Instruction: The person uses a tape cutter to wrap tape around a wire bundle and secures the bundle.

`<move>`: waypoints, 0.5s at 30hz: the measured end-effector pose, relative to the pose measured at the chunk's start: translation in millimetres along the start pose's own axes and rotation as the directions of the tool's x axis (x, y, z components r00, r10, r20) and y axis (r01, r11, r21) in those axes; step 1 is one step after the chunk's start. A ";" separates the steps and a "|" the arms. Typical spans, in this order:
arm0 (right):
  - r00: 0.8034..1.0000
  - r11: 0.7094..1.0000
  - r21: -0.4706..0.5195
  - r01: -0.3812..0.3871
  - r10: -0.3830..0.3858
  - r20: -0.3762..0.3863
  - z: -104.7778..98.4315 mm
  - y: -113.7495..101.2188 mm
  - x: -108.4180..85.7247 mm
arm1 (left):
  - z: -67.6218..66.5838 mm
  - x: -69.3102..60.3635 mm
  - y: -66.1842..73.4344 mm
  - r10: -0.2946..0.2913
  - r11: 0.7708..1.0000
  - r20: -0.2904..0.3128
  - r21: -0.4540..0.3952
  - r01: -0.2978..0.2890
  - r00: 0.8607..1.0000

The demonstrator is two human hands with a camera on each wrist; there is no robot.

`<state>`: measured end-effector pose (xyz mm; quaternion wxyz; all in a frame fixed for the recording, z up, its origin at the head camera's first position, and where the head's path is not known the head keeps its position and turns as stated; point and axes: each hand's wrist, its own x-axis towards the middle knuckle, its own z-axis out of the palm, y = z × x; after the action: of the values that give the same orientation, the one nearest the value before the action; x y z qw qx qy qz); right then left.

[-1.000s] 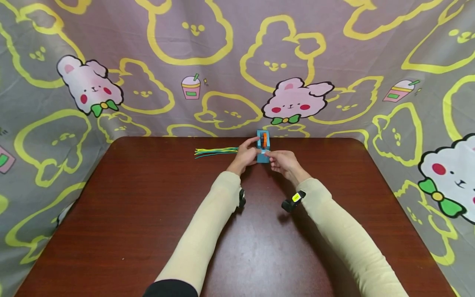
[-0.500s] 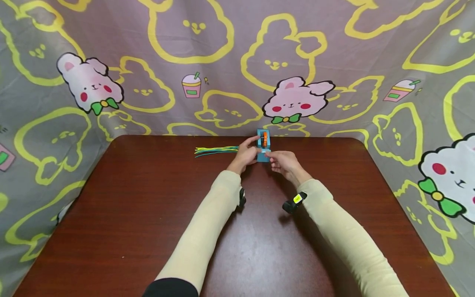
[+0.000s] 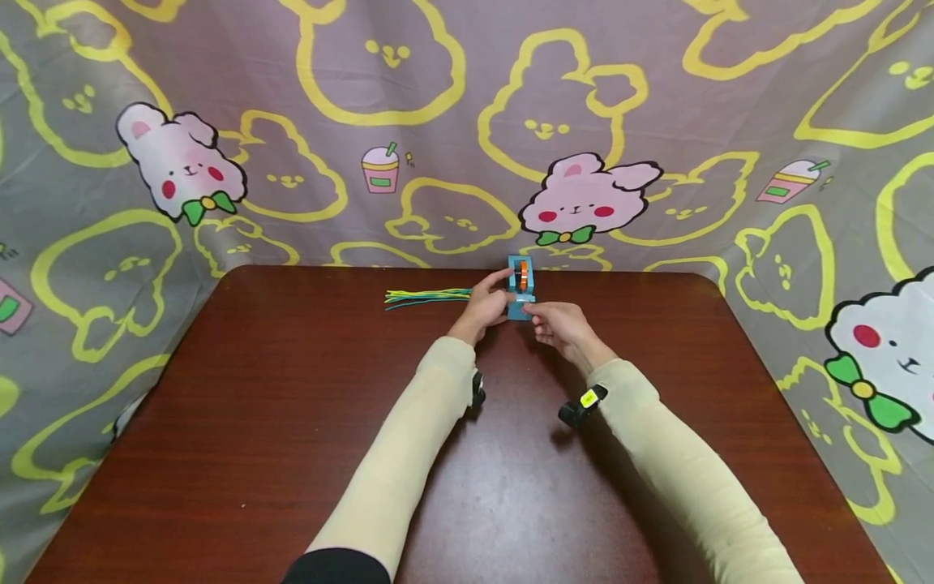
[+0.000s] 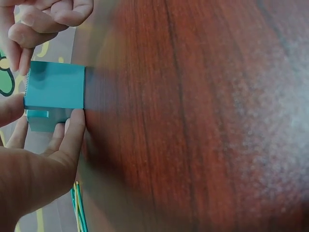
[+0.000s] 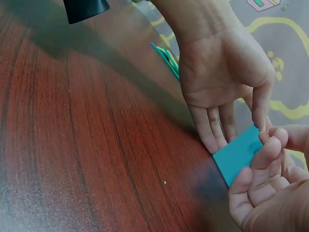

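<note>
A blue tape dispenser (image 3: 520,312) with a serrated edge and an orange roll core (image 3: 524,276) stands at the table's far edge. My left hand (image 3: 487,308) grips it from the left, thumb and fingers on opposite sides of its body (image 4: 55,87). At the dispenser's front top, my right hand (image 3: 560,322) has thumb and forefinger pinched together, apparently on the end of the tape; the clear strip is hardly visible. The right wrist view shows those fingertips close beside the left thumb, with the other right fingers (image 5: 260,188) curled in front of the blue body.
A bundle of thin yellow and green strands (image 3: 423,297) lies left of the dispenser, partly behind the left hand. A patterned cloth (image 3: 438,162) hangs right behind the brown table (image 3: 292,422) and along both sides.
The view has shifted slightly. Both hands keep their places at the dispenser; the right wrist appears a little lower and further right.
</note>
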<state>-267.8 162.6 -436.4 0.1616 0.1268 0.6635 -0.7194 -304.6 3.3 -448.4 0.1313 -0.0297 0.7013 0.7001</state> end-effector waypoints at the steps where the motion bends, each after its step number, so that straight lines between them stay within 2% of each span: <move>1: 1.000 1.000 0.001 -0.001 0.001 0.000 -0.1 0.1 -0.8 | -0.1 -0.3 0.4 -0.001 1.000 0.003 0.002 0.001 1.000; 6: 1.000 1.000 0.008 -0.003 0.003 0.008 -0.8 1.3 -3.0 | -0.7 -0.2 1.3 -0.004 1.000 0.018 0.003 0.004 1.000; 15: 0.999 0.999 0.042 -0.023 0.022 0.036 -1.2 5.3 -4.6 | -0.7 1.5 -1.3 0.000 1.000 0.003 0.003 0.000 1.000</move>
<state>-261.5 163.8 -439.5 0.1789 0.1247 0.6435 -0.7337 -305.9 2.8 -450.0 0.1325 -0.0285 0.7021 0.6990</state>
